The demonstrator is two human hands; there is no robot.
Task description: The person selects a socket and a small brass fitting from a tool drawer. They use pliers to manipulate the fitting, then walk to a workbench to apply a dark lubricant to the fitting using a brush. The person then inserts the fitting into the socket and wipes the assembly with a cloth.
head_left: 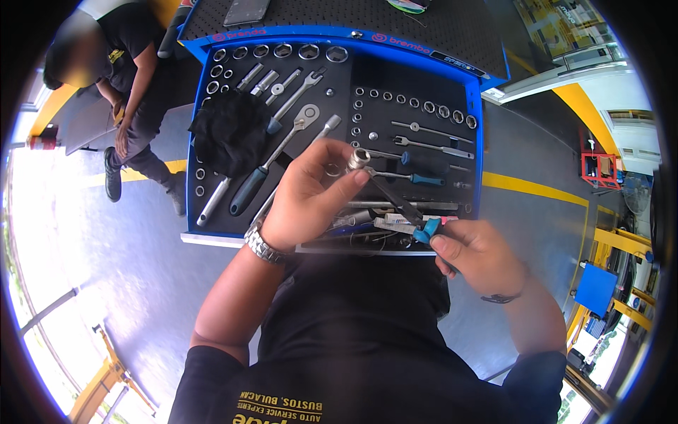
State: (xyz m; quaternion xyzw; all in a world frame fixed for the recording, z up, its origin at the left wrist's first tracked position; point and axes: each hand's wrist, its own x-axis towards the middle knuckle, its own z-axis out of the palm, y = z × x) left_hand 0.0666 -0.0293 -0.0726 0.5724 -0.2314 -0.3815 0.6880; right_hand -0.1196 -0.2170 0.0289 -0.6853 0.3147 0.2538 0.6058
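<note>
Above the drawer's front, my left hand pinches a chrome socket between thumb and fingers. The socket's open end faces up. My right hand is closed round the handle of a tool with a teal collar and a dark shaft. That shaft slants up and left to the socket; my left thumb and fingers hide where they meet, so I cannot tell whether they are joined. Below both hands lies the blue tool drawer, pulled out, with a large ratchet left of my left hand.
Sockets and wrenches sit in black foam cutouts. A black cloth lies over the drawer's left side. The cabinet top rises behind. At the far left, another person sits. Yellow-framed equipment stands at the right.
</note>
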